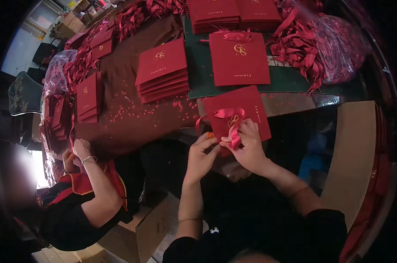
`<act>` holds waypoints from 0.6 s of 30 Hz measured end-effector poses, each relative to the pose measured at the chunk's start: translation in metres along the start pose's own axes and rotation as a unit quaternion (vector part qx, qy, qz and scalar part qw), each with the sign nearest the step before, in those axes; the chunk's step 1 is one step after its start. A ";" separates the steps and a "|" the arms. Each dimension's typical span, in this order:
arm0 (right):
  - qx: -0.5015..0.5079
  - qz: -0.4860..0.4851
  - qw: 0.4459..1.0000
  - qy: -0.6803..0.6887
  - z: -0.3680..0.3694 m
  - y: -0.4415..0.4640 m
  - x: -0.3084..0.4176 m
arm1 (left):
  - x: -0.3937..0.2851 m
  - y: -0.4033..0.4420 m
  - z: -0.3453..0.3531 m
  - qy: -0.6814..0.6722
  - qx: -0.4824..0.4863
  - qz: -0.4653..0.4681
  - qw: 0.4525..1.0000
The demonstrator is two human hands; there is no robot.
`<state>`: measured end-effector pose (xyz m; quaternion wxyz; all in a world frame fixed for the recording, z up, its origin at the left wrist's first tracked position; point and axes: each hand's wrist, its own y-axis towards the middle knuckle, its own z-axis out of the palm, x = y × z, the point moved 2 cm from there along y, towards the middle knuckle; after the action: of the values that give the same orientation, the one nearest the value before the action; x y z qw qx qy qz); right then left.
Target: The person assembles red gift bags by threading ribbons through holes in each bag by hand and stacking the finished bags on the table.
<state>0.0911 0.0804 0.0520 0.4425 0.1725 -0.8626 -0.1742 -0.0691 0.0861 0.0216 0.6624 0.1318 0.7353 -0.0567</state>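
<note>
A red bag [253, 105] with a gold logo lies at the table's near edge, tilted, a shiny red ribbon [227, 112] looped across its front. My left hand [202, 155] is at the bag's lower left, thumb and fingers pinched together; an orange band [211, 135] is on one finger. What it grips is too small to make out. My right hand [247, 147] rests over the bag's lower part, its fingers closed on the ribbon. Just beyond lies another red bag [240, 61] with its ribbon across the top.
Stacked red bags [162, 65] lie on the brown cloth; ribbon bundles [295, 48] and clear plastic [341, 48] are at the back right. A co-worker's hands [82, 150] work at the left. An open cardboard box [347, 153] stands at the right.
</note>
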 end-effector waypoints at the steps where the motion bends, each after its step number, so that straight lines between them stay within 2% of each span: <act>1: 0.011 0.001 1.000 0.002 -0.002 -0.002 -0.001 | 0.002 -0.001 0.001 -0.001 0.002 0.000 1.000; 4: 0.039 -0.018 0.999 0.022 -0.015 -0.004 -0.001 | 0.003 -0.005 0.005 0.040 0.001 -0.035 0.999; 6: 0.096 -0.036 0.995 0.023 -0.037 0.001 0.004 | -0.013 -0.007 0.010 -0.015 -0.024 -0.003 1.000; 7: 0.041 -0.059 0.997 -0.004 -0.052 0.002 0.002 | -0.017 -0.010 0.007 0.032 -0.020 0.043 0.998; 8: -0.014 -0.083 0.996 -0.032 -0.066 0.002 -0.003 | -0.020 -0.016 0.006 0.012 -0.034 0.035 0.999; 10: -0.142 -0.010 0.985 -0.098 -0.081 -0.002 -0.018 | -0.029 -0.028 0.003 -0.023 -0.032 0.046 0.998; 11: -0.141 -0.013 0.985 -0.103 -0.081 -0.007 -0.020 | -0.031 -0.031 0.002 -0.028 -0.033 0.049 0.998; 12: -0.075 0.127 0.977 0.155 -0.077 -0.014 -0.027 | -0.034 -0.033 0.003 0.037 -0.033 0.091 0.995; 13: -0.003 0.258 0.880 0.399 -0.072 -0.021 -0.031 | -0.037 -0.035 0.003 0.103 -0.033 0.132 0.985; 14: 0.146 0.356 0.805 0.452 -0.083 -0.029 -0.032 | -0.035 -0.035 0.002 0.150 -0.040 0.173 0.973; 15: 0.147 0.355 0.806 0.451 -0.083 -0.032 -0.032 | -0.041 -0.034 0.002 0.151 -0.042 0.174 0.972; 17: 0.130 0.313 0.842 0.421 -0.080 -0.036 -0.035 | -0.059 -0.033 0.002 0.321 -0.087 0.183 0.925; 18: 0.131 0.310 0.841 0.423 -0.081 -0.034 -0.035 | -0.060 -0.030 0.001 0.363 -0.095 0.222 0.900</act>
<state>0.1816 0.0539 0.0564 0.7685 0.0089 -0.6149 0.1767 -0.0705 0.0502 0.0779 0.3544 0.2400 0.8781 0.2138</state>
